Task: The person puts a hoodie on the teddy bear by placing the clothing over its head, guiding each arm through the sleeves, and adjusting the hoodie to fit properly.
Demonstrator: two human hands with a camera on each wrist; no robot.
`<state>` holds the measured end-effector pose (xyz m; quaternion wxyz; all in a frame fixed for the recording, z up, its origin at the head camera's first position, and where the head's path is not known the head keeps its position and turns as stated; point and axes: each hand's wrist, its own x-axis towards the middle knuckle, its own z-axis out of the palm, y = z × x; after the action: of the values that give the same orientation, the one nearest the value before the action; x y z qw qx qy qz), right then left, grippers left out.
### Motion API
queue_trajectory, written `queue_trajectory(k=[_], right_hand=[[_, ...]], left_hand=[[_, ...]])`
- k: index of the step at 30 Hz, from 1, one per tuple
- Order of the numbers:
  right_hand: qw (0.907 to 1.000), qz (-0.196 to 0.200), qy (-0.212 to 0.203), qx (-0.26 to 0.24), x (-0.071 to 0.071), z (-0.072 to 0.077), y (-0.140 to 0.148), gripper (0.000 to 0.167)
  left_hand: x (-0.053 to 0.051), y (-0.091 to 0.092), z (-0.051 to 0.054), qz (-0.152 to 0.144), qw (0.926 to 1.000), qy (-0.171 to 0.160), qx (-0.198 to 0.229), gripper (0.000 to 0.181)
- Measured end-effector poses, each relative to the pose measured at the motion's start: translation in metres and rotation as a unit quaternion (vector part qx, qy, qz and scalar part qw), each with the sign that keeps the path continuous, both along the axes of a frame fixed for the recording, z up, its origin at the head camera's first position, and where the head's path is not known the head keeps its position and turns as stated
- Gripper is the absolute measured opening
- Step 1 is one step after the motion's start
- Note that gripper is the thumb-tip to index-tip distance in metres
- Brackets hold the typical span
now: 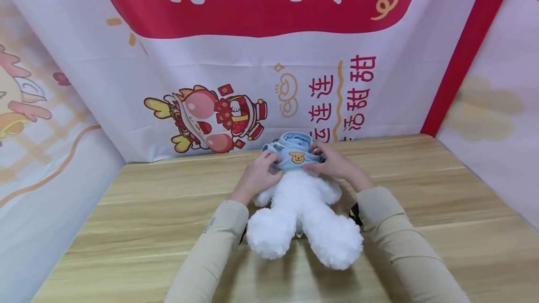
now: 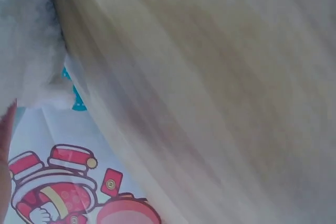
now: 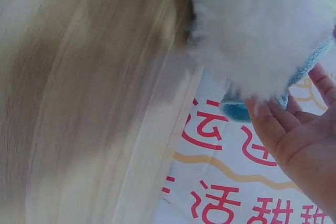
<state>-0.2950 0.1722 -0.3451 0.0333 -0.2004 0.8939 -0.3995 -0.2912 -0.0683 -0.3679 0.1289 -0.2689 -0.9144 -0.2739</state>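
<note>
A white fluffy plush toy (image 1: pixel 294 195) lies on the wooden table with its legs toward the camera. Bunched over its upper end is a light blue garment (image 1: pixel 290 146) with a small brown bear patch; the toy's head is hidden. The left hand (image 1: pixel 258 176) grips the garment's left edge with curled fingers. On the opposite edge, the right hand (image 1: pixel 334 162) pinches the cloth between thumb and fingers. In the right wrist view, the right hand (image 3: pixel 299 135) is at the blue cloth (image 3: pixel 236 108) beside white fur (image 3: pixel 257 30). White fur (image 2: pixel 26 40) fills the left wrist view's upper left.
The wooden table (image 1: pixel 168 219) meets a white printed backdrop (image 1: pixel 236 55) with red lettering and a cartoon figure just behind the toy. Printed sheets also stand at the left (image 1: pixel 50 83) and right (image 1: pixel 497 106) sides. A dark strap (image 1: pixel 355 213) shows by the right cuff.
</note>
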Motion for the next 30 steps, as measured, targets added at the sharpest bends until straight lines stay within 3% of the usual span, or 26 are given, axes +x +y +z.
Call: queue_trajectory(k=[3,5,11,16,18,21,30], right_hand=[[1.0,-0.001,0.005,-0.005,0.0,-0.002,0.0,0.036],[0.9999,-0.002,0.007,-0.007,-0.001,-0.002,-0.001,0.03],[0.9989,0.022,0.041,-0.006,-0.002,-0.003,-0.001,0.013],[0.9988,0.039,-0.009,-0.03,-0.002,-0.002,0.003,0.009],[0.9981,0.039,-0.033,-0.035,-0.002,-0.001,0.005,0.009],[0.9978,0.04,-0.038,-0.036,-0.001,-0.001,0.005,0.012],[0.9979,-0.034,-0.041,-0.037,0.003,0.001,-0.003,0.016]], left_hand=[[-0.001,-0.001,0.001,0.004,0.9968,-0.069,0.04,0.029],[-0.001,-0.001,0.001,0.007,0.9938,-0.095,0.058,0.031],[-0.003,-0.006,0.001,-0.012,0.9935,-0.092,0.065,0.015],[-0.004,-0.013,-0.002,-0.033,0.9857,-0.13,0.102,0.011],[-0.005,-0.015,-0.003,-0.04,0.9846,-0.134,0.105,0.011],[-0.004,-0.016,-0.003,-0.043,0.9855,-0.128,0.102,0.012],[-0.005,-0.004,0.003,0.034,0.9902,-0.109,0.08,0.024]])
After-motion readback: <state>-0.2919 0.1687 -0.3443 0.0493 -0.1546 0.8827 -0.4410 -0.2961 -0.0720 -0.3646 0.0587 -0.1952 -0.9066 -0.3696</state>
